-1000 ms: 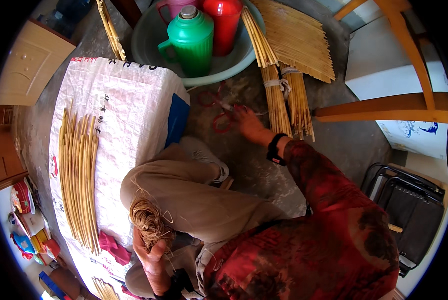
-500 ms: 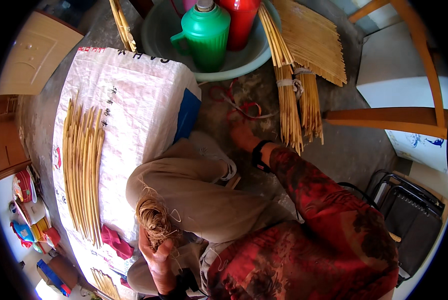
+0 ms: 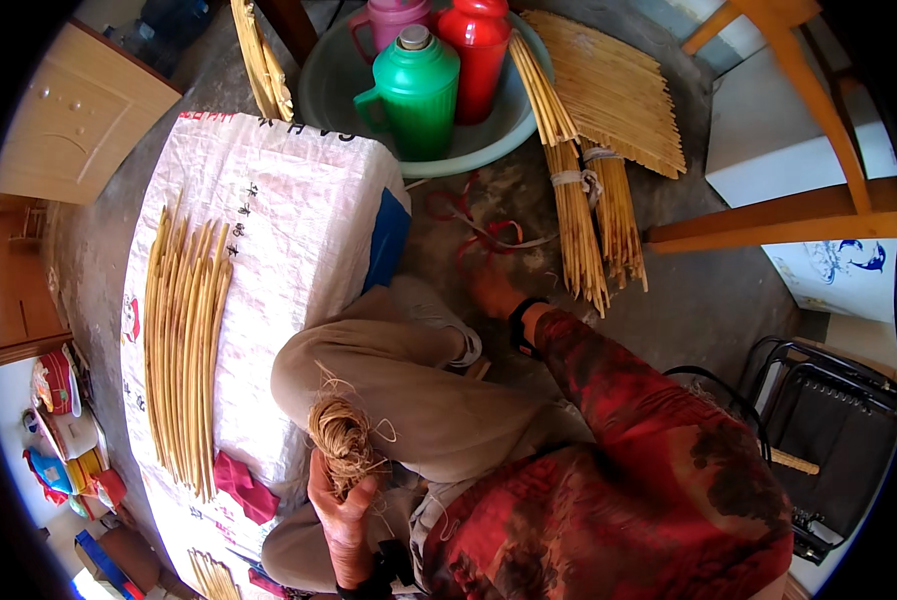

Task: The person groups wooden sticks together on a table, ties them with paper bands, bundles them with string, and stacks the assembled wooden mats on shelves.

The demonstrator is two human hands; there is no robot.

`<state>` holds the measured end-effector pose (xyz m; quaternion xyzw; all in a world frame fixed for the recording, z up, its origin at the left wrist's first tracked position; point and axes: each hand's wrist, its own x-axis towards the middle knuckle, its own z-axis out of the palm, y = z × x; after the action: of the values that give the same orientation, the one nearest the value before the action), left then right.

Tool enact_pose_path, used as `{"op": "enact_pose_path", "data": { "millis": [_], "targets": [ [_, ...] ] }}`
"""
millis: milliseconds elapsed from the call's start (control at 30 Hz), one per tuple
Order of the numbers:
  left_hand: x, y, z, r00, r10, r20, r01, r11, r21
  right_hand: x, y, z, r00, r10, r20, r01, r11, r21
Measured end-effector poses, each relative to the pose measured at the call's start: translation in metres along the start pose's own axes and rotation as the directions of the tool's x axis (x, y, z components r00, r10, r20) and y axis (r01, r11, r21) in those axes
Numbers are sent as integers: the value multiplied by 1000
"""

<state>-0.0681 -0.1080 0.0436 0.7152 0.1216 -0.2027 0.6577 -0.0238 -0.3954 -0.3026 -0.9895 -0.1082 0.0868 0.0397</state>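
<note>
Over the last second the right hand [image 3: 495, 292] has drawn back toward the person, from over the middle of the red-handled metal scissors [image 3: 483, 236] to just beside their lower side, upper centre of the frame; the handles have turned a little as well. That hand is blurred, so I cannot tell how far open its grip is or whether it has hold of a handle. The left hand [image 3: 343, 510], lower centre, is unchanged: its grip is curled round the base of a tangled ball of brown fibre twine [image 3: 340, 435], loose ends sticking out near the knee. So the twine rests in one hand alone while the other is occupied at the scissors. The row of thin yellow-brown sticks [image 3: 186, 350] lies undisturbed on the desk covered in white woven plastic [image 3: 278, 220], left of the frame.
</note>
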Motion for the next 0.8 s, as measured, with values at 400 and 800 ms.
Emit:
{"op": "enact_pose_path", "data": {
  "millis": [400,800],
  "targets": [
    [5,1,-4,997,-72,-12,71,997,-35,12,-10,-17,981,164,101,-157,985,-74],
    [7,2,-1,996,-88,0,88,995,41,16,10,7,724,419,548,-560,821,112]
  ]
}}
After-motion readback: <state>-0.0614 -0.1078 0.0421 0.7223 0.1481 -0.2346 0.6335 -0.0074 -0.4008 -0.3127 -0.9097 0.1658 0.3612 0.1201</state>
